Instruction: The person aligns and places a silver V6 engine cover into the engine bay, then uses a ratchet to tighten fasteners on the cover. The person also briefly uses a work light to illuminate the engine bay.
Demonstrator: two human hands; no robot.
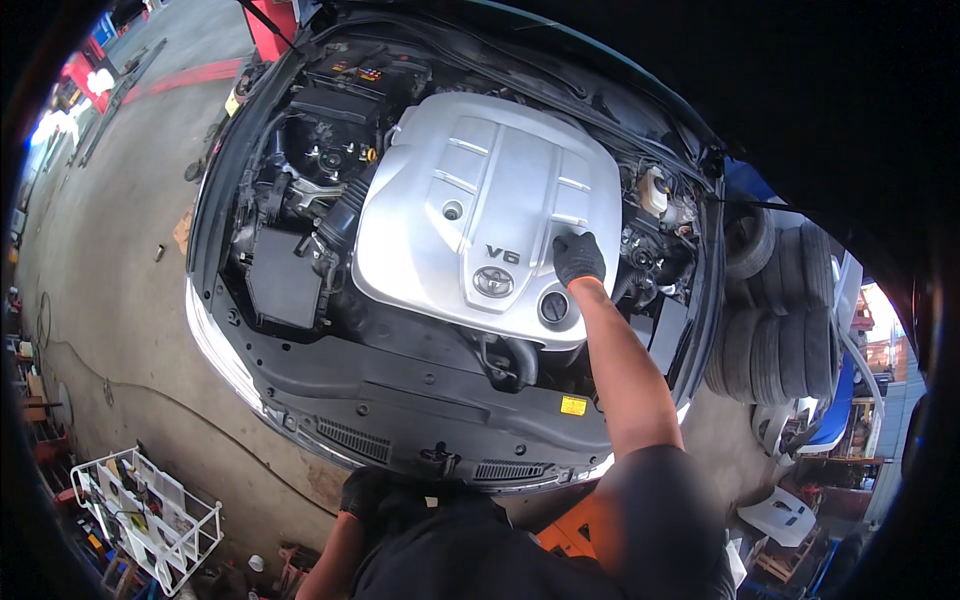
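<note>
A silver plastic engine cover [410,235] lies over the engine in the middle of the open engine bay. My right hand [578,258], in a black glove with an orange cuff, reaches onto its right front part. The fingers are curled down against the cover, and whatever they pinch is hidden beneath them. Just in front of that hand is the round black oil filler cap [554,307]. A recessed fastener hole [452,210] shows on the cover's left side. Low beside my dark shirt, at the car's front edge, is my gloved left hand [364,493]; its fingers blend into the black around them.
The raised hood [800,110] overhangs the far right. A black front trim panel [400,385] lies between me and the engine. Stacked tires [775,350] stand to the right of the car. A white wire-frame cart [150,520] is at lower left, with a cable [190,408] along the floor.
</note>
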